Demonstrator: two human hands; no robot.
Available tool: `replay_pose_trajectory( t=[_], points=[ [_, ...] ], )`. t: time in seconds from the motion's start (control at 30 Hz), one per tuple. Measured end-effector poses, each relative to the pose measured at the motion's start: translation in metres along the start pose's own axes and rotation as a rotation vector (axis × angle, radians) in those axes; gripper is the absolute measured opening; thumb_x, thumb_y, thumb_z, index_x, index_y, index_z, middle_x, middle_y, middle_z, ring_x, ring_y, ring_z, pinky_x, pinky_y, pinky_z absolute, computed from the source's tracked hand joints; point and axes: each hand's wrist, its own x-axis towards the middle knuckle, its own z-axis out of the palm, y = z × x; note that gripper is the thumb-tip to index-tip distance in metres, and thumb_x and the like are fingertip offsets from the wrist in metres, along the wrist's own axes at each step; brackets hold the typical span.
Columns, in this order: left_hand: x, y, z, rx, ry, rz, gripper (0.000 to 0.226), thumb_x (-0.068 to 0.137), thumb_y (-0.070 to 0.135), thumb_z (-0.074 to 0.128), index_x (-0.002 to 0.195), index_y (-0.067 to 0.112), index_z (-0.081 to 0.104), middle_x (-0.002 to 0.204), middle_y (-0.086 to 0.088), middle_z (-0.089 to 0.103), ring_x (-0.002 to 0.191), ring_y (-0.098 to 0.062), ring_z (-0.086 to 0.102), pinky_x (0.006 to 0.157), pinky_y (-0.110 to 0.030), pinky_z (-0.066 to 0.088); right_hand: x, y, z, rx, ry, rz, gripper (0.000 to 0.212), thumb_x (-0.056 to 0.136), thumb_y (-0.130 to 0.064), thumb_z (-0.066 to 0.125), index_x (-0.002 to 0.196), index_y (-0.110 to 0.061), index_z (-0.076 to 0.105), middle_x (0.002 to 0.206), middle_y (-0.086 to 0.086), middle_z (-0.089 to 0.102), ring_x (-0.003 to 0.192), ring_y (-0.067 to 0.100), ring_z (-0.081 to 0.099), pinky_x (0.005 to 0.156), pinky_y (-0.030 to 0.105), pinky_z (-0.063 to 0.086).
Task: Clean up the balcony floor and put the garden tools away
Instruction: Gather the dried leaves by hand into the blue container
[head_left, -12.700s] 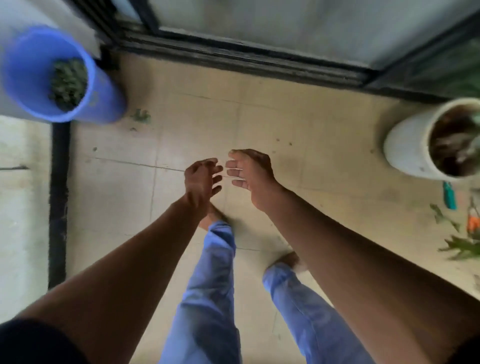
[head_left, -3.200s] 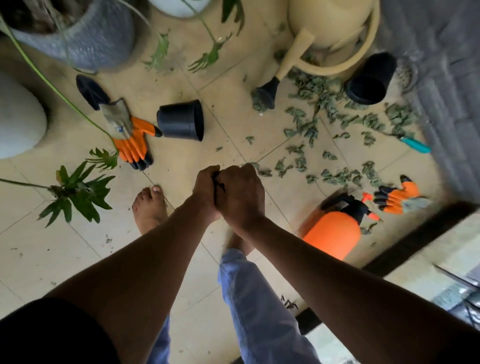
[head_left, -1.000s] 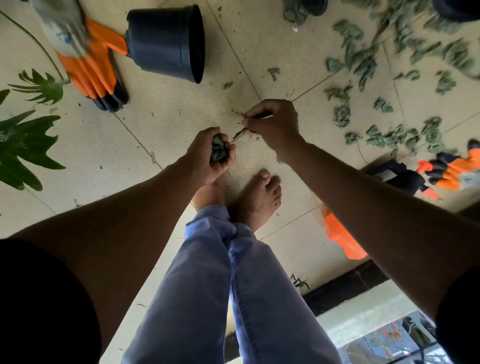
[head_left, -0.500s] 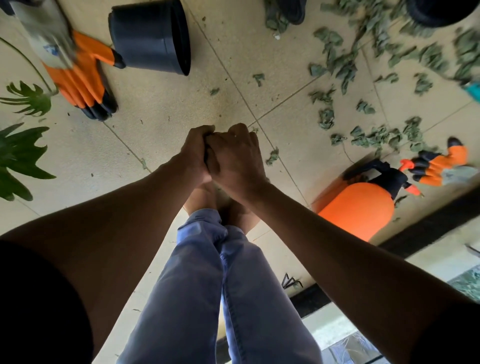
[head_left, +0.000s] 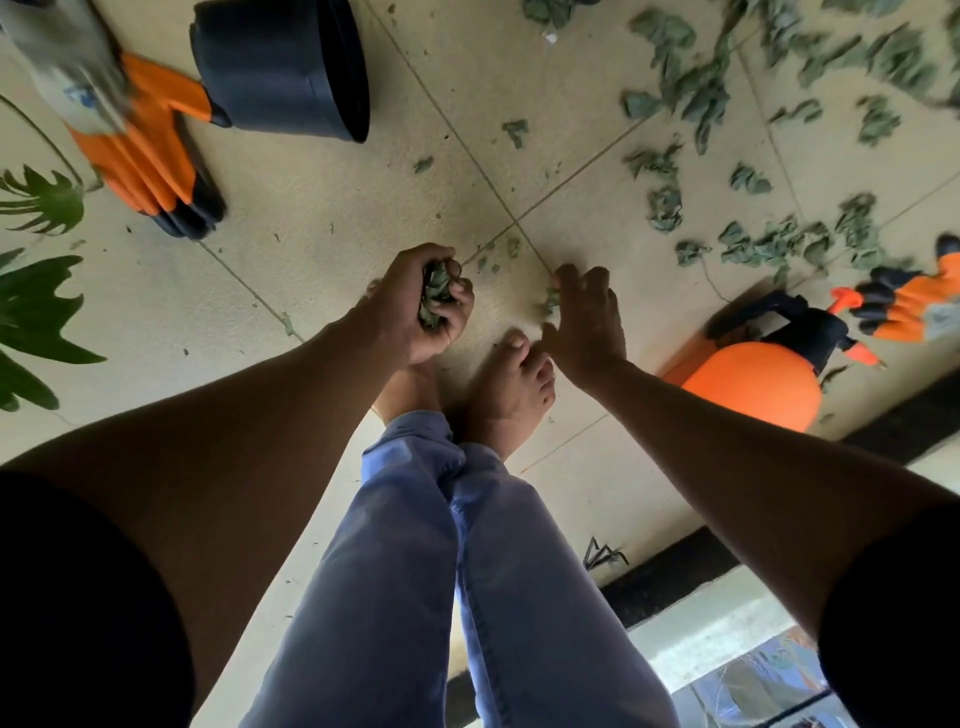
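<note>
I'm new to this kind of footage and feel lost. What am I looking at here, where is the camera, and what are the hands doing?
There is no machine: a camera worn on a person's head looks down at their own arms, legs and bare feet on a tiled balcony floor. The left hand is closed around a bunch of dry leaves. The right hand reaches down to a leaf scrap on the tiles. More fallen leaves are scattered at upper right. Also on the floor: a black pot on its side, an orange glove beside it, an orange sprayer, and a second glove.
</note>
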Motion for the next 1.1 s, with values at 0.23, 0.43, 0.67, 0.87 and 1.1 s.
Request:
replay_pose_trajectory(
  t=[0.23,0.43,0.67,0.87,1.1],
  points=[
    [0.004,0.001,-0.015,-0.030,-0.137,-0.079,0.037,0.100,0.034,0.053,0.069,0.015,0.056,0.066,0.003,0.048,0.053,-0.005,0.054,0.033,-0.012,0.037,0.032,-0.042,0.000,0.250,0.169,-0.093,0.045,0.085,0.010,0.057,0.129,-0.002,0.051,0.117,0.023,0.052,0.085,0.032,0.057,0.069,0.030,0.041],
    [-0.005,0.009,-0.010,-0.074,-0.144,-0.048,0.034,0.099,0.037,0.056,0.073,0.016,0.057,0.075,-0.001,0.056,0.061,-0.009,0.063,0.039,-0.014,0.047,0.069,-0.080,-0.009,0.196,0.146,-0.216,0.049,0.082,0.007,0.063,0.129,-0.008,0.055,0.118,0.018,0.052,0.091,0.034,0.061,0.077,0.039,0.055],
    [-0.011,0.035,-0.013,-0.095,-0.180,0.029,0.033,0.098,0.038,0.059,0.073,0.017,0.056,0.077,0.000,0.058,0.062,-0.008,0.064,0.040,-0.015,0.048,0.115,-0.121,-0.016,0.036,0.148,-0.446,0.068,0.085,0.005,0.060,0.147,-0.019,0.047,0.133,0.019,0.045,0.104,0.033,0.059,0.086,0.037,0.055],
    [-0.010,0.040,-0.026,-0.099,-0.130,0.086,0.033,0.098,0.037,0.058,0.073,0.016,0.057,0.079,0.001,0.054,0.061,-0.007,0.059,0.040,-0.013,0.046,0.130,-0.139,-0.026,-0.117,0.093,-0.591,0.042,0.084,0.006,0.060,0.122,-0.010,0.059,0.123,0.020,0.051,0.088,0.037,0.062,0.068,0.034,0.047],
    [-0.009,0.034,-0.024,-0.187,-0.032,0.178,0.032,0.098,0.033,0.057,0.074,0.013,0.057,0.080,-0.004,0.055,0.069,-0.015,0.063,0.050,-0.018,0.054,0.128,-0.137,-0.038,0.233,0.068,-0.409,0.011,0.080,0.001,0.065,0.084,-0.006,0.073,0.085,0.002,0.071,0.077,0.013,0.065,0.073,0.034,0.057]
  ],
)
